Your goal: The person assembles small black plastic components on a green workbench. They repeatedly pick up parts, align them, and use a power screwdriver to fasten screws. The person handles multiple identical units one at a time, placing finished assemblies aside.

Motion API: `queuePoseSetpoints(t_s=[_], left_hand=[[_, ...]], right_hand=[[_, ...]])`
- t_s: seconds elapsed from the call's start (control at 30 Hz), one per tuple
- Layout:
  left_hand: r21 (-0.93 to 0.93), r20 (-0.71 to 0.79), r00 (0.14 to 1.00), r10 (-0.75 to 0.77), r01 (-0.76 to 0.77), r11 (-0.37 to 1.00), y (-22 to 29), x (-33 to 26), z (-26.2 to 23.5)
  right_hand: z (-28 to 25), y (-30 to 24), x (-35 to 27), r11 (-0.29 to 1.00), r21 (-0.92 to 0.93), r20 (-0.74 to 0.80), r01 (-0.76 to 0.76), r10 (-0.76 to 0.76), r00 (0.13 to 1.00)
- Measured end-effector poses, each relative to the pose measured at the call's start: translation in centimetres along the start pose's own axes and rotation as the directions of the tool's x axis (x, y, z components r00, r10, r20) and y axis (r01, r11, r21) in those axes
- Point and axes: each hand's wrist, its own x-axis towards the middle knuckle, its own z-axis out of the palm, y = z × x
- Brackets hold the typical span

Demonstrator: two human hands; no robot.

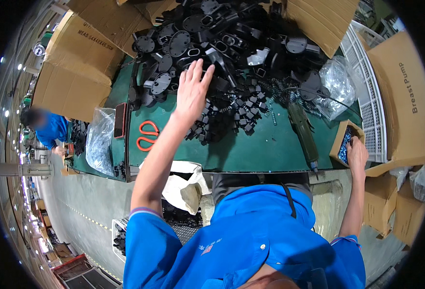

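1. The big heap of black plastic parts (pixel 232 43) lies just beyond the left hand (pixel 192 89), which is open with fingers spread, flat above the near edge of the heap and holding nothing. The heap looks loose and high; in my judgement a careless sweep of this hand can push parts down onto the green table (pixel 260 149) and over its front edge.

2. The small black clips (pixel 232 113) lie right of and under the left palm, touching the heap. They are many and light, so they could scatter toward the metal springs (pixel 275 91) and mix with them.

3. The right hand (pixel 357 155) rests at the small open cardboard box (pixel 346 140) of blue pieces, which stands on the table corner. I cannot tell if the fingers grip something inside. The box is at the very edge; a pull may tip it and spill the pieces.

4. The electric screwdriver (pixel 303 132) lies between both hands with its tip over the edge and its cable across the springs; a caught cable could drag it down.

5. Packages: a large brown carton (pixel 77 67) stands far left of the left hand, with dark printed letters on its side. Another brown carton (pixel 405 96) is beyond the right hand, printed in dark letters on its flap. A white plastic crate (pixel 369 91) stands beside it.

6. Clear plastic bags: one (pixel 338 82) is beyond the right hand, another (pixel 99 139) left of the orange scissors (pixel 147 136).
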Motion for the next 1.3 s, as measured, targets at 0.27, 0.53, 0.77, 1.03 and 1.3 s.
queuePoseSetpoints(t_s=[0.27,0.53,0.77,1.03,1.3], left_hand=[[-0.114,0.098,0.995,-0.004,0.015,0.993,3.8,-1.7,-7.0],[-0.209,0.272,0.962,-0.002,0.062,0.976,18.9,-9.5,-4.9],[-0.410,0.308,0.951,0.003,0.130,0.903,20.3,-4.5,-2.8],[-0.449,0.383,0.924,-0.008,0.194,0.872,18.3,2.5,4.9],[-0.785,0.510,0.830,-0.227,0.557,0.272,14.9,0.7,3.9]], right_hand=[[2.5,1.7,-0.9,0.995,0.021,-0.068,0.102,-0.100,0.993],[-3.7,0.5,-4.3,0.260,0.941,0.211,-0.217,0.054,0.976],[1.2,1.7,-13.6,0.383,0.808,0.476,-0.449,0.027,0.879],[3.7,-4.1,-13.3,0.520,0.835,0.225,-0.179,-0.025,0.974],[2.9,-4.3,-13.8,0.616,0.765,0.244,-0.186,-0.010,0.970]])
